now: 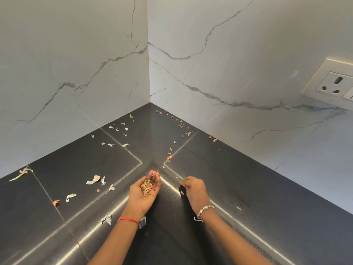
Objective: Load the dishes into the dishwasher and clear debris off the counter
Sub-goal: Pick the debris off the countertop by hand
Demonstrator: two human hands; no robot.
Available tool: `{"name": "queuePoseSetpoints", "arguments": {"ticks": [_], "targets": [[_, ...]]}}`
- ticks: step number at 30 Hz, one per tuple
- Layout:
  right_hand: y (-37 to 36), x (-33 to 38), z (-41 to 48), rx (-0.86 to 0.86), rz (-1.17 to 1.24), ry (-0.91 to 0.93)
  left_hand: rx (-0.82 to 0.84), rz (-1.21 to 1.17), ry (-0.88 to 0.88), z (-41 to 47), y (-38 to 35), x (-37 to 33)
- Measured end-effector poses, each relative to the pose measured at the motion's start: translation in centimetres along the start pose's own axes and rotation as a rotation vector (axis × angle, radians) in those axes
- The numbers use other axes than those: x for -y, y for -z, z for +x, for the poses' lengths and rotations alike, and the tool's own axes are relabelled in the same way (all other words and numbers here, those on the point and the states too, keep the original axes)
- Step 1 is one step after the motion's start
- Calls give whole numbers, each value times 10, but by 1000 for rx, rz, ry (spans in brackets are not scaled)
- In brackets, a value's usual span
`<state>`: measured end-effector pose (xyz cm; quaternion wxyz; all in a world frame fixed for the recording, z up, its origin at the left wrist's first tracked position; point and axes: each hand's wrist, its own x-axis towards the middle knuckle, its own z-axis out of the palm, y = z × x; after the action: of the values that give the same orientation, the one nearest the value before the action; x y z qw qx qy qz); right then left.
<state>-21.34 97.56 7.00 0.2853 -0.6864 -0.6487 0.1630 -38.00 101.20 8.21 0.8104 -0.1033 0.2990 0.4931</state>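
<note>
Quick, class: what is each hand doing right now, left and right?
Left hand: open, palm up, cupping a pile of debris scraps.
Right hand: palm down on the counter, fingers curled; whether it grips anything cannot be told.

Single head view: looking forward and down, close over black counter (219,169) corner, facing marble walls (238,64).

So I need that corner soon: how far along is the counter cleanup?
Partly done. The cupped left hand holds a pile of gathered scraps, and the right hand is pinching up a small pink scrap. Still left: dried peel and petal scraps scattered over the black stone counter. No dishes or dishwasher in view.
</note>
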Motion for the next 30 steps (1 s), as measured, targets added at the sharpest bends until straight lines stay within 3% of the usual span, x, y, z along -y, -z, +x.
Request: {"name": "queuePoseSetpoints", "arguments": {"ticks": [3, 5, 7, 12, 14, 18, 21, 22, 26, 28, 30], "targets": [[13, 23, 9, -210, 481, -281, -4, -3, 1, 0, 0, 1], [22, 44, 9, -166, 688, -261, -1, -9, 13, 3, -1, 2], [25, 64, 5, -82, 711, -148, -20, -11, 14, 5, 0, 6], [6, 82, -4, 125, 356, 74, 91, 104, 46, -5, -6, 10], [4, 84, -3, 135, 349, 87, 95, 109, 51, -5, -3, 9], [13, 70, 7, -89, 529, -34, -10, 79, 30, -5, -1, 5], [16, 43, 12, -181, 315, -109, -19, 17, 33, -9, -1, 1], [15, 33, 12, -120, 233, -89, -20, 14, 26, -11, -1, 0], [9, 6, 4, 392, -136, 21, 12, -27, 38, -20, 1, -4], [7, 3, -3, 438, -246, 68, 23, -42, 21, -26, 4, -9], [1, 5, -13, 380, -301, 71, 37, -77, 2, -32, 6, -15]]}}
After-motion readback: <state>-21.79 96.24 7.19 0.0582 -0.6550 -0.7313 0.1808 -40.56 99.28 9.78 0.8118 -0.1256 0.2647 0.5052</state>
